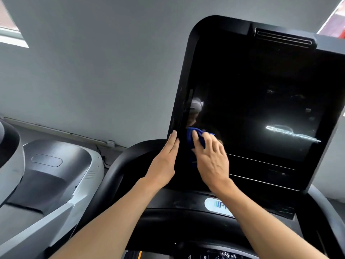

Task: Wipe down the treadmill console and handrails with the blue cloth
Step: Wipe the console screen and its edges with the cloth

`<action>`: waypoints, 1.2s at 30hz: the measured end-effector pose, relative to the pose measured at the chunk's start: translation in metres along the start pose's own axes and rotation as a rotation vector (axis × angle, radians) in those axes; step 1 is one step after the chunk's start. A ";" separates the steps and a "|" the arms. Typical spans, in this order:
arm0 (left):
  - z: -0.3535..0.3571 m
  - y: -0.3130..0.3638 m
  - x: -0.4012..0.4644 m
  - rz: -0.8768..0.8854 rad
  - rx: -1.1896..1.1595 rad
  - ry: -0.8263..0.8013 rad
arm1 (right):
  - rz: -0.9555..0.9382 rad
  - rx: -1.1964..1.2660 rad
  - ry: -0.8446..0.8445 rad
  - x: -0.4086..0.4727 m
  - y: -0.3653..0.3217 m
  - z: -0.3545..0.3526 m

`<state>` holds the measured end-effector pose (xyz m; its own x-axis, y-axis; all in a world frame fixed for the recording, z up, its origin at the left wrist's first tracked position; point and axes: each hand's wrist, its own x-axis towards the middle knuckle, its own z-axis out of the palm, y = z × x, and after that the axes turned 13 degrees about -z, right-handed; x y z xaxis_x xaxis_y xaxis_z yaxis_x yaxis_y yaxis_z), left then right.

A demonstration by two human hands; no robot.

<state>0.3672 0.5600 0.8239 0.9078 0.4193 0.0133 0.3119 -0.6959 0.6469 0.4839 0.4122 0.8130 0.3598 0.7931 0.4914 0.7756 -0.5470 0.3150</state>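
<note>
One big black treadmill console (261,109) stands up in front of a grey wall (93,71). Two bare hands reach up to it.

The right hand (211,157) presses one blue cloth (194,136) flat on the dark screen, near the lower left corner of the console. Its fingers are spread and bent a little over the cloth, holding it against the glass. Most of the cloth is hidden under the hand.

The left hand (166,159) lies flat along the left edge of the console, just beside the cloth. Its fingers are straight and close together, holding nothing.

One curved black handrail (115,172) bends down below the left hand. One other grey and white machine (56,174) sits at the left.
</note>
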 end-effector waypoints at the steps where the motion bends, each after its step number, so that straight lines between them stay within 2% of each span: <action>1: 0.000 -0.001 0.000 0.000 -0.013 -0.006 | 0.041 -0.011 0.029 0.011 0.003 -0.001; 4: 0.004 -0.001 0.003 0.014 0.018 0.045 | 0.187 0.063 0.061 0.072 0.005 -0.011; 7: 0.006 -0.003 0.007 0.026 0.070 0.086 | 0.250 0.140 0.039 0.110 -0.002 -0.015; 12: -0.004 0.001 0.003 0.013 0.128 0.094 | 0.095 0.075 0.012 0.043 -0.032 0.000; 16: 0.000 0.003 0.003 0.007 0.181 0.099 | -0.037 0.065 -0.085 -0.003 -0.047 0.011; 18: -0.001 0.001 0.004 0.027 0.188 0.095 | -0.032 0.026 -0.051 0.014 -0.038 0.012; 20: -0.002 -0.001 0.005 0.044 0.182 0.085 | 0.056 0.004 0.012 0.053 -0.024 0.005; 23: -0.003 -0.002 0.006 0.038 0.197 0.084 | 0.178 0.040 -0.037 0.100 -0.006 -0.012; 25: -0.003 -0.002 0.007 0.033 0.187 0.077 | 0.189 0.042 -0.020 0.097 -0.011 -0.014; 29: -0.006 -0.006 0.005 0.080 0.172 0.067 | 0.055 0.052 -0.052 0.032 -0.033 -0.006; 33: -0.005 -0.005 0.006 0.126 0.172 0.185 | -0.017 0.064 -0.051 0.028 -0.021 -0.006; 36: 0.002 0.008 0.011 0.258 0.146 0.349 | 0.062 0.151 -0.022 0.056 -0.011 -0.014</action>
<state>0.3801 0.5580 0.8273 0.8201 0.3755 0.4317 0.1472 -0.8676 0.4749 0.4884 0.4591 0.8489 0.4194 0.7659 0.4874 0.8200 -0.5500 0.1586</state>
